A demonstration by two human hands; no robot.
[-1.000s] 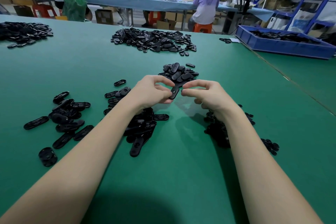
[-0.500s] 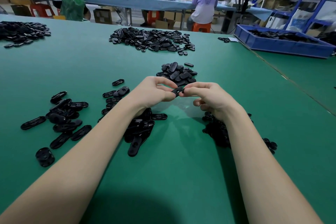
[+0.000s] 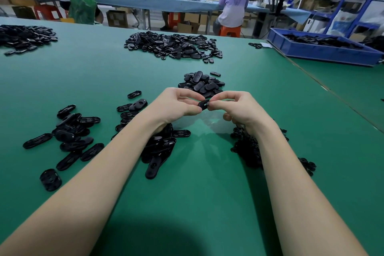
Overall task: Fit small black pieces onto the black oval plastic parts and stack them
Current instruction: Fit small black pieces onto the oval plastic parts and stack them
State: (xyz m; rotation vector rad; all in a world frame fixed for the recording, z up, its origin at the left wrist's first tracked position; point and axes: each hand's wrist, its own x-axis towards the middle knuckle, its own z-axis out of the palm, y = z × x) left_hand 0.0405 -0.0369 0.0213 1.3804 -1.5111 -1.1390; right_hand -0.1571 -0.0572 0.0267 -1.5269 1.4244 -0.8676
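— Fingers first: what are they doing?

— Both hands pinch one oval part (image 3: 203, 104) between them, held above the table (image 3: 197, 203). Left hand (image 3: 176, 106) grips it with thumb and forefinger from 9 o'clock; right hand (image 3: 236, 108) nips its other end from 3 o'clock. Whether a small piece is already seated, I cannot tell; the fingertips hide it.

— How to do this step well?

— I'd keep the oval level, line the piece up square, then press with the thumbs until it sits flush, without twisting.

— And nearer in?

— A heap of ovals (image 3: 160, 147) lies under the left wrist at 7 o'clock; small pieces (image 3: 249, 147) sit under the right wrist at 5 o'clock.

— Farther out?

— A stack (image 3: 201, 83) just past the hands at 12 o'clock, likely where this one goes. Beyond it, a big pile (image 3: 174, 45).
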